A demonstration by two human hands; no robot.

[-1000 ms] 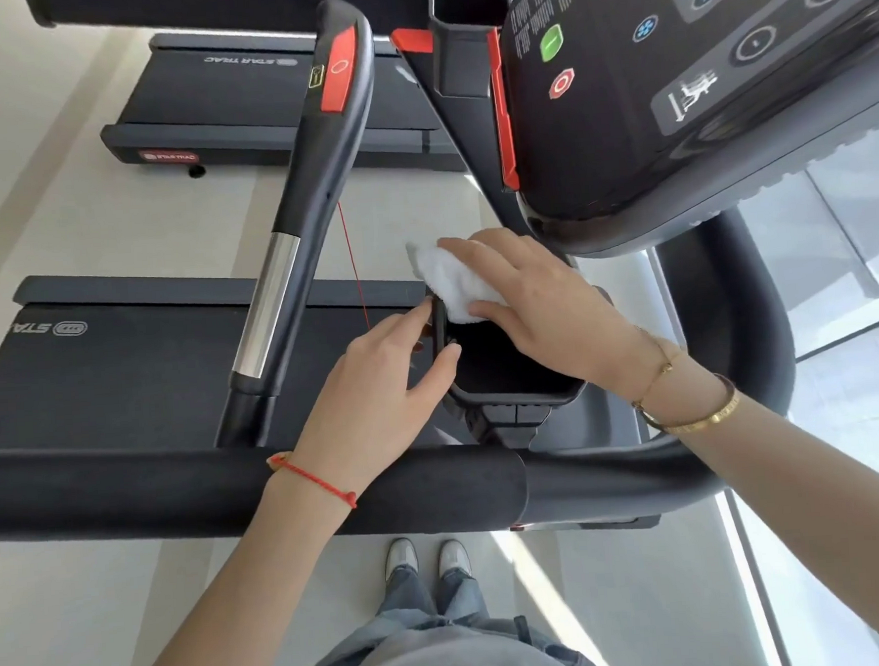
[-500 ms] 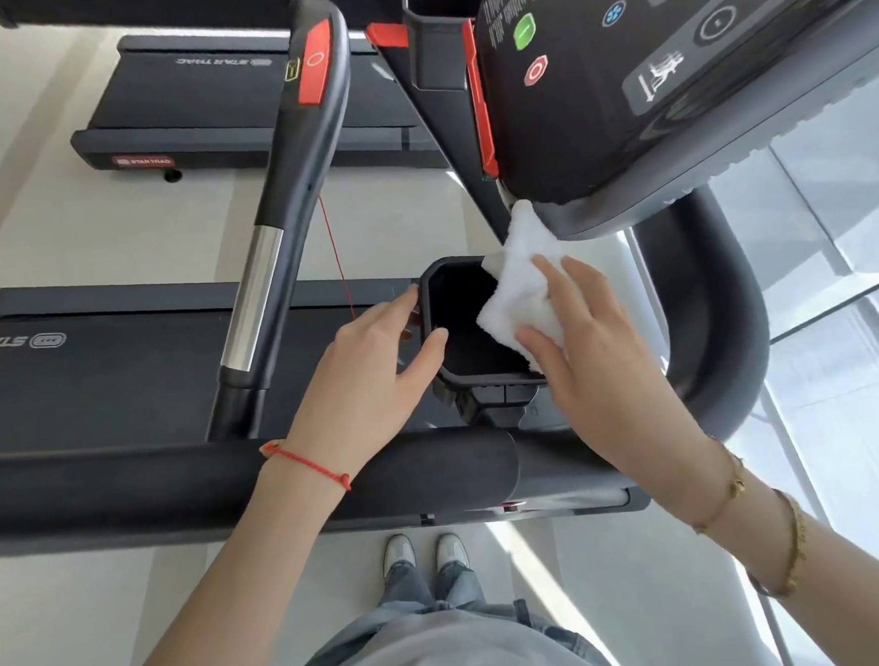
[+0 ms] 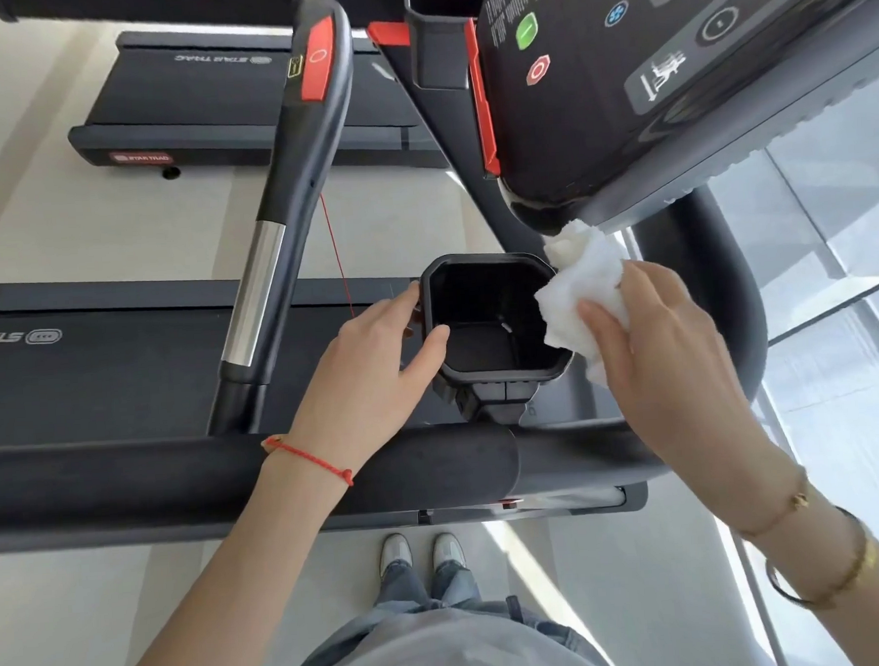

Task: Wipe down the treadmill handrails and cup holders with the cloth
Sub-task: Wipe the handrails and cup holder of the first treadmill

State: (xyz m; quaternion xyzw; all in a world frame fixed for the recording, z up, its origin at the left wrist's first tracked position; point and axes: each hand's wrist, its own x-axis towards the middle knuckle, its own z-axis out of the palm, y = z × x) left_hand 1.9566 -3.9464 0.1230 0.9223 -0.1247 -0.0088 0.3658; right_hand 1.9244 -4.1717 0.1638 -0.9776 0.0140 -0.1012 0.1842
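- While the left hand [image 3: 372,357] steadies the black cup holder [image 3: 493,319] from its left side, thumb hooked over the near-left rim and fingers curled along the outer wall, the right hand [image 3: 670,354] works on the opposite side.
- That right hand grips a white cloth [image 3: 578,283], bunched under the fingers and pressed against the holder's right outer wall and rim — the cloth's upper end touches the underside of the console [image 3: 669,87].
- Both hands are thus clamped on something, one on either side of the holder, well apart from each other.
- Inside, the holder is dark, and its floor shows with nothing visible in it.
- A handrail [image 3: 285,203] with a silver section and a red pad near its top runs up and away to the left of the holder; a padded front bar [image 3: 127,480] crosses the view beneath both forearms.
- A thin red cord [image 3: 337,256] hangs down beside the handrail, just left of the holder.
- A second cup holder [image 3: 439,29] sits higher up, next to the console's green and red buttons.
- On the left wrist — a red string bracelet [image 3: 306,456]; on the right, gold bracelets [image 3: 822,561].
- Below, pale shoes [image 3: 422,552] stand on a light floor.
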